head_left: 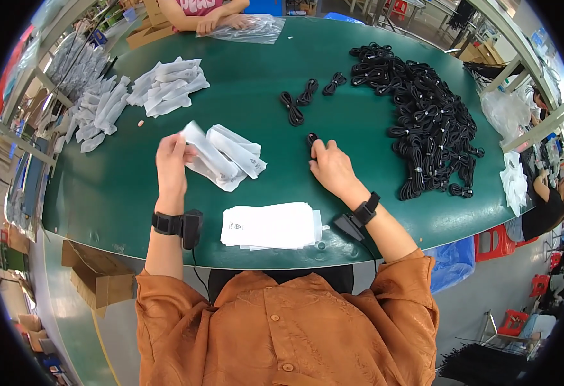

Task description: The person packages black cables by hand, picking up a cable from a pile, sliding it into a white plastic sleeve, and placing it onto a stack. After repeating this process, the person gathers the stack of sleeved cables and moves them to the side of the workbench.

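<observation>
My left hand [174, 156] pinches the upper end of a filled frosted plastic bag [212, 159], slightly blurred there. Right beside it lie more filled frosted bags [237, 151]. Farther right, my right hand [332, 168] is closed with its fingertips on a coiled black cable [312, 137], mostly hidden by the fingers. Beyond that hand, a few tied black cable coils [291, 108] lie apart from the large pile of them [433, 122] at the right. A flat stack of white bags [270, 225] rests near the table edge, between my forearms.
Two heaps of filled bags [171, 85] [102, 112] occupy the far left of the green table [256, 77]. Across the table, another person's hands [221, 22] rest on clear plastic [253, 29]. An open cardboard box [102, 276] stands on the floor at left; red stools [493, 243] are at right.
</observation>
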